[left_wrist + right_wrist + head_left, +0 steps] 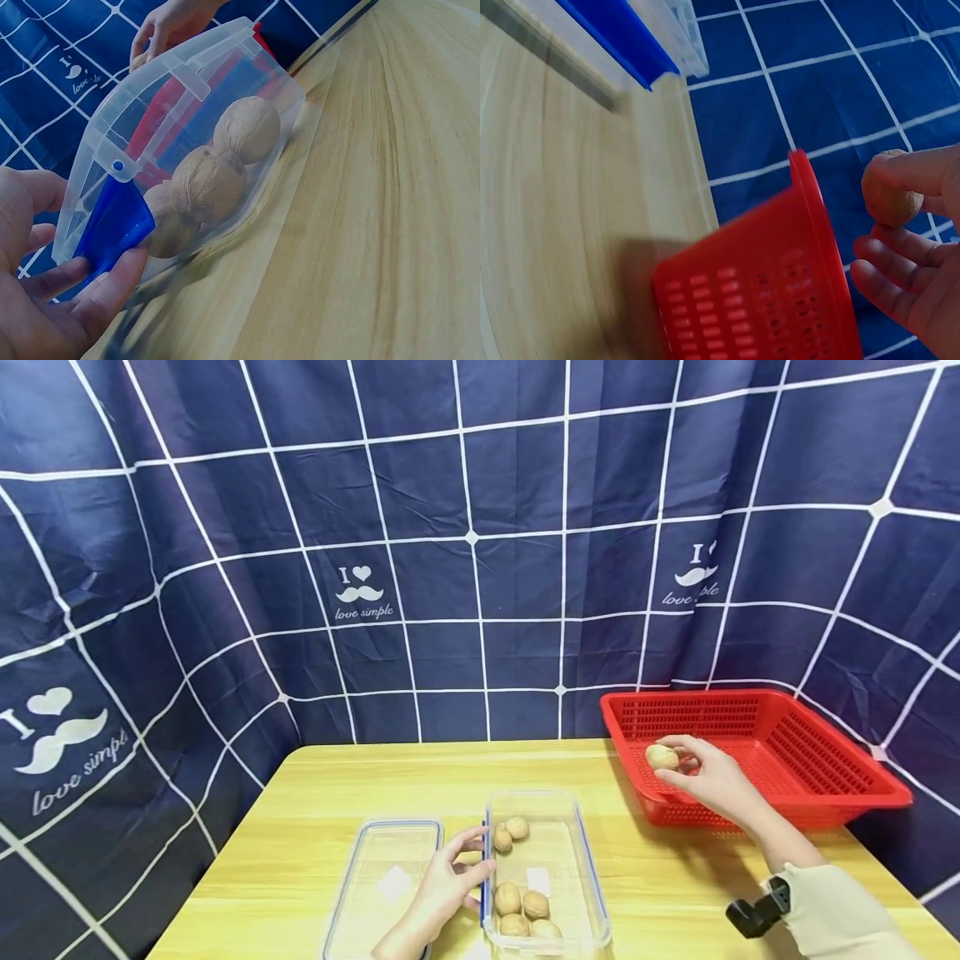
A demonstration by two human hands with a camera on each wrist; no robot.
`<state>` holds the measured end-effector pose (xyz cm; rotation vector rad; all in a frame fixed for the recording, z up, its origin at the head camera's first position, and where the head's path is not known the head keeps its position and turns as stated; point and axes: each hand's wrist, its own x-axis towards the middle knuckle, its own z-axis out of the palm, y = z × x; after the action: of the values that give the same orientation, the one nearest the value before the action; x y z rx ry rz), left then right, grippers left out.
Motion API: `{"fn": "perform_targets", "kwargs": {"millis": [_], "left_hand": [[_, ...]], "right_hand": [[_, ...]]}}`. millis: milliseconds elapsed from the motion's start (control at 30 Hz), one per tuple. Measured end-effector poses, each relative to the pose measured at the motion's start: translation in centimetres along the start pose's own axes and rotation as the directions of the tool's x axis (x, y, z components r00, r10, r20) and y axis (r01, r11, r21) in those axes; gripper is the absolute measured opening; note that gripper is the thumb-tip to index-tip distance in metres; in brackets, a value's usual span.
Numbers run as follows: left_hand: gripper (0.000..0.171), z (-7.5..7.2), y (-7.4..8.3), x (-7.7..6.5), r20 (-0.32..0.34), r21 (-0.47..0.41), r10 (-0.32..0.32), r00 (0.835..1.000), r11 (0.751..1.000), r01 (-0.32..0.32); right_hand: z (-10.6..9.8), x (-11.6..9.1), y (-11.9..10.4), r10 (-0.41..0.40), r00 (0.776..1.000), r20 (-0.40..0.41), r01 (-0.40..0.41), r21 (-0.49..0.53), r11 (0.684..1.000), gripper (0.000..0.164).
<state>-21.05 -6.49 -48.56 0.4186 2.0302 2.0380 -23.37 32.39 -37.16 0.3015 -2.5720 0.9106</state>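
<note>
A walnut [662, 757] is pinched between the thumb and fingers of my right hand [708, 777], over the near left rim of the red basket [750, 800]. In the right wrist view the same walnut [891, 189] shows beside the basket's rim. My left hand [442, 881] touches the left side of the clear plastic box [592, 877], its fingers around the blue side latch [116, 225] in the left wrist view. Inside the box lie several walnuts [507, 898], two at the far end and the others grouped near the front.
A clear lid [375, 860] with a blue-grey seal lies on the wooden table [300, 793], left of the box. Behind the table hangs a dark blue curtain [517, 577] with white grid lines. A black wrist camera [757, 910] sits on my right sleeve.
</note>
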Motion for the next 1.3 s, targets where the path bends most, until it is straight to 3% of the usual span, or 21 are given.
{"fn": "perform_targets", "kwargs": {"millis": [400,633,1033,1300], "left_hand": [[0.053,-0.3,0.0,0.0,0.015,0.008,0.015,1.0,1.0,-0.015],[0.053,-0.3,0.1,0.0,0.011,0.007,0.021,1.0,1.0,-0.021],[0.053,-0.2,0.0,-0.1,-0.004,-0.01,0.024,1.0,1.0,-0.024],[0.054,-0.1,0.0,-0.1,-0.009,0.001,0.014,1.0,1.0,-0.014]], "right_hand": [[-2.1,0.9,2.7,0.054,0.998,0.04,-0.053,-0.03,0.998,0.043],[-2.2,1.3,4.2,0.033,0.997,0.064,-0.03,-0.051,0.998,0.038],[-2.2,1.6,6.4,0.063,0.982,0.177,-0.04,-0.127,0.991,0.037],[-2.3,1.2,7.2,0.068,0.986,0.151,-0.045,-0.153,0.987,0.035]]}}
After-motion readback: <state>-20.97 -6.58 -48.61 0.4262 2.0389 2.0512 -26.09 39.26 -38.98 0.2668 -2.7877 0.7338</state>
